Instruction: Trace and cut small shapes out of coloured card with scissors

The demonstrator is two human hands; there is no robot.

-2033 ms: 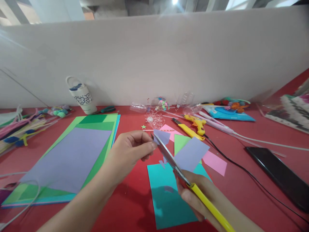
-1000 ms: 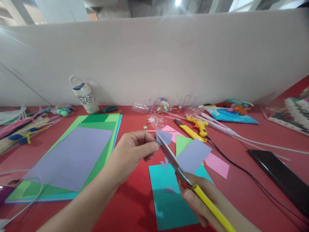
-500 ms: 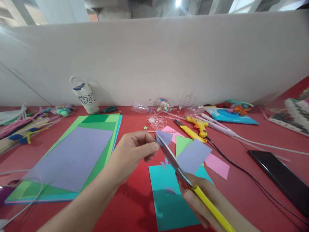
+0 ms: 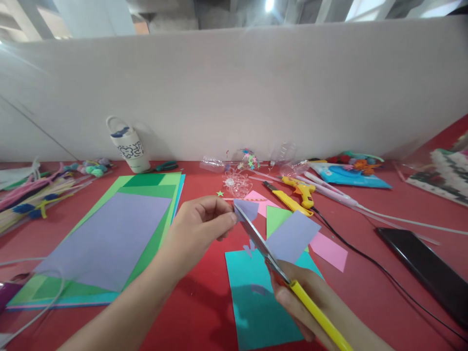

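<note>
My left hand (image 4: 208, 219) pinches a small piece of purple paper (image 4: 248, 208) between thumb and fingers. Yellow-handled scissors (image 4: 261, 243) are gripped in my right hand (image 4: 296, 297), their blades crossing the paper close to my left fingertips. The blades look nearly closed. Below them, a teal sheet (image 4: 263, 317) lies on the red table with a purple scrap (image 4: 259, 290) on it. Tiny purple cuttings (image 4: 249, 249) rest by its top edge. A purple rectangle (image 4: 294, 236) lies over a light green piece (image 4: 276, 218), beside a pink piece (image 4: 329, 249).
On the left is a stack of coloured sheets (image 4: 109, 239), with a white tumbler (image 4: 129, 148) behind it. A yellow glue gun (image 4: 302, 190) and a yellow utility knife (image 4: 290, 201) lie right of centre. A black phone (image 4: 420, 268) is at the right. A low white partition (image 4: 234, 97) runs behind.
Both hands stay almost in place. The purple piece and my left fingertips have shifted slightly left in the last half second, and the scissors with them. The view turned slightly earlier.
</note>
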